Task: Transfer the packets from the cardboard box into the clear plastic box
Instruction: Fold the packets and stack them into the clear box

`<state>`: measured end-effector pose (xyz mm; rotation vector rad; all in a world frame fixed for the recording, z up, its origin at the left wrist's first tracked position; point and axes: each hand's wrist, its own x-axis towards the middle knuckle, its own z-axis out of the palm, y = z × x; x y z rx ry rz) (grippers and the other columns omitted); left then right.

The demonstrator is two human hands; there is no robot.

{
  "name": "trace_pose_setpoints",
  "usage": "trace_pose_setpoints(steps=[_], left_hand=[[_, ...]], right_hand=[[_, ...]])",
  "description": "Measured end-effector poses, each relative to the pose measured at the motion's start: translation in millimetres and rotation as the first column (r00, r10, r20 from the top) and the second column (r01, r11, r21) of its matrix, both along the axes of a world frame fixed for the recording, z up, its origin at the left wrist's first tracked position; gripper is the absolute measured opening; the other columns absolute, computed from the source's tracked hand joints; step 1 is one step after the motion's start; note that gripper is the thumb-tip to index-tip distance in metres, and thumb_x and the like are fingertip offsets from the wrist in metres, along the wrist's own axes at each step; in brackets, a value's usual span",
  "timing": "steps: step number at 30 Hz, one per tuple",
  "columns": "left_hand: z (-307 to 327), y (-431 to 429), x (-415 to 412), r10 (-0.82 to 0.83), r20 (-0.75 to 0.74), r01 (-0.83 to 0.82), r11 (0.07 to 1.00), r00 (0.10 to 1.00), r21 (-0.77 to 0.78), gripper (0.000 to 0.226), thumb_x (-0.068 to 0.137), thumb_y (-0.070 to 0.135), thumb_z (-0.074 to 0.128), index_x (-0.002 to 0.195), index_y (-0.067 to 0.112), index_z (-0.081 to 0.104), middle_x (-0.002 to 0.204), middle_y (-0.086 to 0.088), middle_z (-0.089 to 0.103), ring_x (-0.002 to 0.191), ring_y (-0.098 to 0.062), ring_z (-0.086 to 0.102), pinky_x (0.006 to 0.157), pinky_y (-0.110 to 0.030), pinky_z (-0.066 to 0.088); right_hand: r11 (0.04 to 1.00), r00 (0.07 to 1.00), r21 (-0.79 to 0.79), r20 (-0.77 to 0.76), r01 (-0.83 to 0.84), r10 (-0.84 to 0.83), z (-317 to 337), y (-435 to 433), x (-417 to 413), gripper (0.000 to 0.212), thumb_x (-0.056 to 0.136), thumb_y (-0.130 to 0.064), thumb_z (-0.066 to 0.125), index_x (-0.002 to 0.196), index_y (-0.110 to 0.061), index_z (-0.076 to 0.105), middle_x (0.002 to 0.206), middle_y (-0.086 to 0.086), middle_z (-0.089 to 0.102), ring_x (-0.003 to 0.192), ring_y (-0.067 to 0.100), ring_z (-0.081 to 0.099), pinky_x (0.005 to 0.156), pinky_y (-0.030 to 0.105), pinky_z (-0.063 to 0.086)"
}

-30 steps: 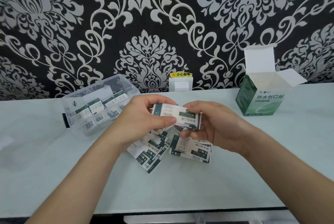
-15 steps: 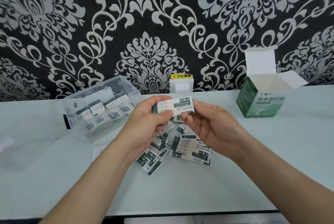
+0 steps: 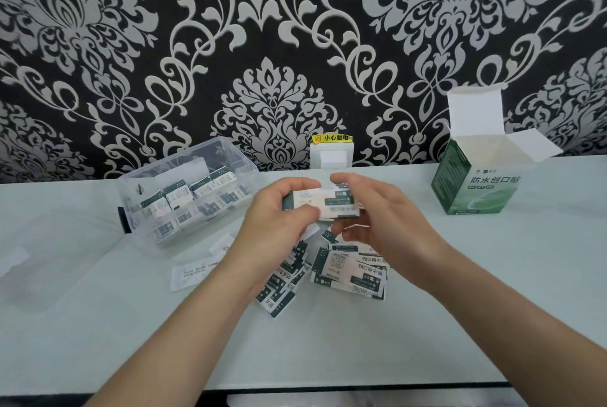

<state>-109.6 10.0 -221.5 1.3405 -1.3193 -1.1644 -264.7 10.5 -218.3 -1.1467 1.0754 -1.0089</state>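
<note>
Gripping a stack of packets (image 3: 323,204) above the table (image 3: 460,275), our left hand (image 3: 279,209) curls round one end and our right hand (image 3: 384,212) pinches the other; loose packets (image 3: 351,270) lie beneath, between the part-filled clear plastic box (image 3: 226,152) and the open cardboard box (image 3: 476,189)

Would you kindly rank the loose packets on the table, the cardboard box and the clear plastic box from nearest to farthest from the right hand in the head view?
1. Loose packets: just below the right hand.
2. Cardboard box: to its right.
3. Clear plastic box: far left, past the left hand.
</note>
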Motion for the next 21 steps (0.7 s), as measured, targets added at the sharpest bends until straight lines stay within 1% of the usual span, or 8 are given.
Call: trace_pose_setpoints(steps=[4, 6, 9, 11, 14, 17, 19, 21], left_hand=[[-7.3, 3.0, -8.8, 0.017, 0.088, -0.012, 0.998, 0.996, -0.061, 0.034, 0.084, 0.009, 0.060, 0.108, 0.034, 0.063, 0.081, 0.013, 0.058, 0.066, -0.001, 0.050, 0.067, -0.023, 0.039], [-4.7, 0.9, -5.6, 0.029, 0.035, -0.027, 0.999, 0.999, -0.043, 0.033, 0.086, 0.005, 0.058, 0.107, 0.029, 0.064, 0.075, 0.015, 0.060, 0.058, 0.003, 0.052, 0.059, -0.017, 0.039], [-0.3, 0.7, -1.7, 0.004, 0.046, -0.003, 1.000, 0.999, -0.023, 0.032, 0.086, 0.003, 0.058, 0.105, 0.028, 0.064, 0.065, 0.017, 0.061, 0.054, 0.004, 0.054, 0.055, -0.016, 0.040], [0.3, 2.4, -3.2, -0.036, 0.105, 0.038, 0.999, 0.994, -0.020, 0.033, 0.083, 0.007, 0.060, 0.105, 0.032, 0.063, 0.071, 0.016, 0.065, 0.061, -0.001, 0.058, 0.061, -0.022, 0.042], [0.1, 3.4, -4.1, -0.071, 0.140, 0.073, 0.997, 0.988, -0.005, 0.036, 0.072, 0.021, 0.061, 0.103, 0.039, 0.063, 0.085, 0.007, 0.065, 0.070, -0.011, 0.055, 0.067, -0.031, 0.042], [6.5, 1.9, 4.7, -0.127, 0.001, 0.127, 0.991, 0.992, 0.028, 0.033, 0.076, 0.019, 0.070, 0.104, 0.035, 0.064, 0.084, 0.005, 0.057, 0.065, -0.010, 0.048, 0.064, -0.028, 0.039], [13.1, 1.1, 11.0, -0.226, -0.103, 0.230, 0.973, 0.969, 0.031, 0.026, 0.084, 0.015, 0.071, 0.106, 0.026, 0.065, 0.090, 0.000, 0.061, 0.061, -0.009, 0.047, 0.057, -0.024, 0.039], [16.0, -0.3, 14.0, -0.276, -0.110, 0.279, 0.960, 0.955, 0.010, 0.023, 0.083, 0.022, 0.068, 0.105, 0.022, 0.065, 0.086, -0.011, 0.060, 0.059, -0.011, 0.049, 0.053, -0.022, 0.040]], right_hand=[[0.990, 0.939, -0.114, -0.343, -0.083, 0.039, -11.6, 3.1, 9.3, 0.056, 0.099, -0.027, 0.048, 0.150, -0.022, 0.026, 0.084, -0.003, 0.057, 0.070, 0.002, 0.054, 0.078, 0.026, 0.048], [0.967, 0.902, -0.203, -0.430, -0.151, 0.050, -12.4, 1.9, 5.2, 0.067, 0.094, -0.018, 0.057, 0.151, -0.016, 0.021, 0.109, -0.002, 0.055, 0.086, -0.002, 0.053, 0.082, 0.018, 0.045], [0.817, 0.694, -0.458, -0.713, -0.349, -0.104, -11.9, 0.7, -5.6, 0.080, 0.086, -0.026, 0.070, 0.149, -0.018, 0.021, 0.144, -0.005, 0.032, 0.126, 0.005, 0.036, 0.103, 0.011, 0.031], [0.740, 0.614, -0.528, -0.764, -0.417, -0.199, -8.7, 2.7, -6.1, 0.060, 0.086, -0.032, 0.070, 0.134, -0.024, 0.035, 0.127, -0.009, 0.048, 0.113, 0.013, 0.048, 0.096, 0.025, 0.041], [0.751, 0.558, -0.485, -0.808, -0.447, -0.190, -3.4, 3.5, -3.3, 0.040, 0.088, -0.034, 0.067, 0.102, -0.027, 0.030, 0.080, -0.018, 0.049, 0.069, 0.013, 0.049, 0.062, 0.031, 0.039], [0.853, 0.719, -0.380, -0.695, -0.356, -0.010, -3.7, -3.5, -7.4, 0.035, 0.084, -0.032, 0.073, 0.086, -0.021, 0.040, 0.069, -0.007, 0.052, 0.060, 0.012, 0.043, 0.058, 0.030, 0.040], [0.913, 0.880, -0.272, -0.447, -0.305, 0.161, -2.3, -4.8, -8.4, 0.033, 0.082, -0.020, 0.075, 0.077, -0.014, 0.043, 0.070, 0.004, 0.055, 0.065, 0.016, 0.052, 0.061, 0.031, 0.046], [0.928, 0.926, -0.175, -0.251, -0.330, 0.282, -0.4, -4.2, -9.0, 0.031, 0.080, -0.015, 0.074, 0.075, -0.008, 0.044, 0.077, 0.015, 0.064, 0.074, 0.024, 0.066, 0.068, 0.030, 0.051]])
